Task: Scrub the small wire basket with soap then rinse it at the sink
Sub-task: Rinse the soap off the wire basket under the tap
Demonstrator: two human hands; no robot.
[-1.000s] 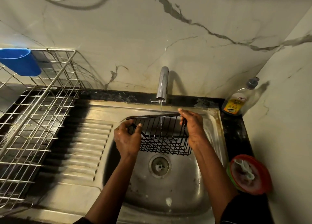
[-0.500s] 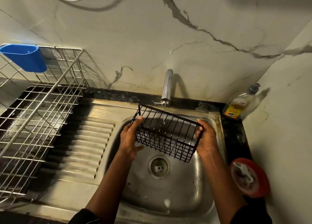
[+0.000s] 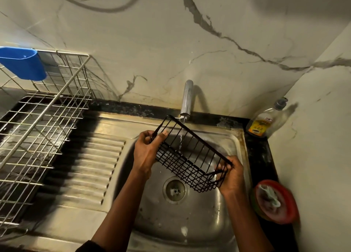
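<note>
A small black wire basket (image 3: 187,157) hangs tilted over the steel sink (image 3: 199,219), its left end higher than its right. My left hand (image 3: 147,151) grips the basket's upper left end. My right hand (image 3: 230,173) holds the lower right end. A thin stream of water runs from the chrome tap (image 3: 187,99) through the basket's wires. A soap bottle (image 3: 265,121) stands at the back right corner of the counter.
A large silver dish rack (image 3: 38,130) with a blue cup (image 3: 22,63) fills the left counter. A red dish with a scrubber (image 3: 275,201) sits right of the sink. The ribbed drainboard (image 3: 89,168) lies between rack and basin. The drain (image 3: 174,190) is below the basket.
The basket has turned from level to tilted, its left end raised toward the tap and its right end lowered. Both hands kept their hold.
</note>
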